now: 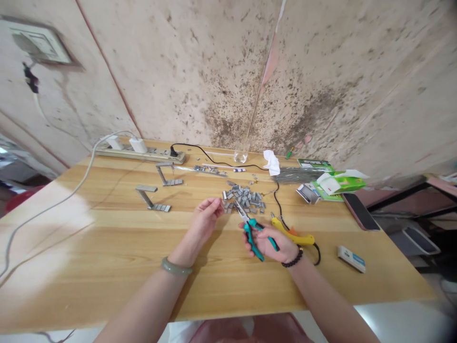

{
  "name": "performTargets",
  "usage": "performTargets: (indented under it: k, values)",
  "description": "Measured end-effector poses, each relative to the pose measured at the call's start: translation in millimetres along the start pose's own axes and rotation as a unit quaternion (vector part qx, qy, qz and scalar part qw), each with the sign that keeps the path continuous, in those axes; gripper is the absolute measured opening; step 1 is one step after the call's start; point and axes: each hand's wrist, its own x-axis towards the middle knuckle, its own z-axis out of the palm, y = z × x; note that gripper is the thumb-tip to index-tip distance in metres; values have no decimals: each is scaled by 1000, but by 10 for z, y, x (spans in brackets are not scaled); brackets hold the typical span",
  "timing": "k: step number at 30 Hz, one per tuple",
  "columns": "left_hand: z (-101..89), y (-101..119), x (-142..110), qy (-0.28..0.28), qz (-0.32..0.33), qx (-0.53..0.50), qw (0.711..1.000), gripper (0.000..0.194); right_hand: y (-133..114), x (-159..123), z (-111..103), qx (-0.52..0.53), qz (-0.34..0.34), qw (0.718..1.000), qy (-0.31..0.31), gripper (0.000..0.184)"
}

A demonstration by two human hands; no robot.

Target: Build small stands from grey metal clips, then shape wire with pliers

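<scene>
My left hand (207,216) is over the middle of the table, thumb and fingertips pinched together. Anything held there is too small to make out. In my right hand (280,244) is a pair of pliers (253,244) with teal and black handles, its jaws pointing away from me. Just past the jaws lies a loose pile of small grey metal pieces (244,194), near both hands. To the left stand two angular shapes built from similar grey strips, a front one (144,196) and a back one (162,177).
A yellow-handled corded tool (300,238) lies beside my right wrist. Farther right are a small box (352,259), a phone (361,212) and green packaging (344,183). Along the wall sit a power strip (160,156), a glass (241,155), a tissue (272,163) and thin wires (294,175).
</scene>
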Motion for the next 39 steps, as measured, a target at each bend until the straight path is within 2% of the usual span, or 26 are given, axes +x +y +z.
performTargets:
  k: [4,9,17,23,28,39]
  values:
    - [4,22,1,5,-29,-28,999,21,140,-9,31,12,16,999,-33,37]
    - [17,2,-13,6,-53,-36,998,21,183,-29,116,24,17,998,-64,37]
    - [25,-42,-60,4,-88,-28,996,21,195,-34,128,33,0,997,-63,42]
    - [73,-35,-94,-2,-91,-40,995,20,194,-54,144,34,21,997,-63,47]
    - [78,-44,-102,-15,-91,-48,995,20,201,-51,163,36,17,998,-54,42]
    - [88,-42,-100,5,-102,-54,993,20,207,-45,130,39,6,997,-62,41]
